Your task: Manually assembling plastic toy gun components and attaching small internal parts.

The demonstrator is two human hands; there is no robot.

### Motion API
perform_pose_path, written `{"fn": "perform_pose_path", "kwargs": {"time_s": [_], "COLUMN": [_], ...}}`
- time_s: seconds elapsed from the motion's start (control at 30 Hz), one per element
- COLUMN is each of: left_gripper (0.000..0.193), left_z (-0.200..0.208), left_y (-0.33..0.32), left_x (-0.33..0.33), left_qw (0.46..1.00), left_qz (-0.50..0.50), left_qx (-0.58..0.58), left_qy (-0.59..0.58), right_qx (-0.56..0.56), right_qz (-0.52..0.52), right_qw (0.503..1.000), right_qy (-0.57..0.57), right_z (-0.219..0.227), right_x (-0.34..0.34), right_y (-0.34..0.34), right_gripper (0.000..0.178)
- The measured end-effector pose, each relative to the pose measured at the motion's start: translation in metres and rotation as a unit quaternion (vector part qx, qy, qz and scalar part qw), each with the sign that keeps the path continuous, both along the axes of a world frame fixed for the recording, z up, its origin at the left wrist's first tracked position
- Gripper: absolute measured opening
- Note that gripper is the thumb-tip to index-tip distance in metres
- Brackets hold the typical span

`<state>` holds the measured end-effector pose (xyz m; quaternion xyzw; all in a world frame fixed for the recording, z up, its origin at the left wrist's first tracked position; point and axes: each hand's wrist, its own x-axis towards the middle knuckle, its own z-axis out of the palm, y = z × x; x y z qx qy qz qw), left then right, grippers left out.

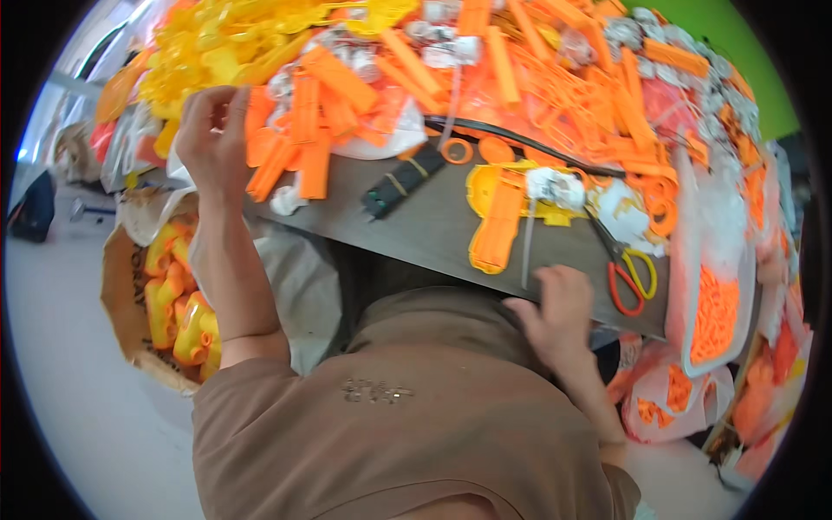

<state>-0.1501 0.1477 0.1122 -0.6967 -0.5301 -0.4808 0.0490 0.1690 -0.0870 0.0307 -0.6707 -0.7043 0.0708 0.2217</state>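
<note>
My left hand (212, 139) is raised at the left end of the table, beside the pile of yellow plastic parts (217, 43) and the loose orange strips (305, 108). Its fingers are curled in; whatever they hold, if anything, is hidden. Resting at the table's near edge, my right hand (562, 316) has thumb and fingers apart and holds nothing. Just beyond it lies a yellow shell (485, 186) with a long orange piece (500, 227) and a white-and-silver component (555, 188). Cutters with one red and one yellow handle (626, 276) lie to its right.
A banded black block (403, 180) and a black cable (520, 143) lie on the grey table (347, 195). Heaped orange parts fill the far side. A clear tub (693, 360) of small orange pieces stands right; a cardboard box (121, 303) of yellow-orange parts stands left below.
</note>
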Motion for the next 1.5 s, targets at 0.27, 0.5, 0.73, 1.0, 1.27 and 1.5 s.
{"fn": "perform_pose_path", "kwargs": {"time_s": [0.27, 0.5, 0.73, 1.0, 1.27, 1.5], "left_gripper": [0.029, 0.029, 0.019, 0.011, 0.010, 0.008], "left_z": [-0.052, -0.086, -0.084, -0.082, -0.078, -0.078], "left_y": [-0.091, -0.105, -0.100, -0.101, -0.096, -0.098], "left_x": [0.160, 0.199, 0.215, 0.220, 0.211, 0.209], "left_qw": [0.807, 0.794, 0.784, 0.788, 0.767, 0.735], "left_qz": [-0.577, -0.600, -0.617, -0.599, -0.590, -0.564], "left_qx": [-0.074, -0.059, -0.070, -0.133, -0.233, -0.314], "left_qy": [0.099, 0.084, 0.013, -0.045, -0.103, -0.207], "right_qx": [0.075, 0.083, 0.002, 0.059, 0.124, 0.137], "right_qz": [-0.056, -0.040, -0.082, -0.228, -0.168, -0.195], "right_qw": [0.995, 0.973, 0.907, 0.960, 0.945, 0.954], "right_qy": [-0.024, 0.210, 0.412, -0.149, -0.252, 0.180], "right_z": [-0.022, 0.007, 0.035, 0.072, 0.041, 0.105], "right_x": [-0.014, 0.023, 0.046, 0.235, 0.273, 0.135], "right_y": [0.007, 0.007, 0.008, 0.032, 0.059, 0.013], "right_gripper": [0.023, 0.012, 0.014, 0.015, 0.010, 0.000]}}
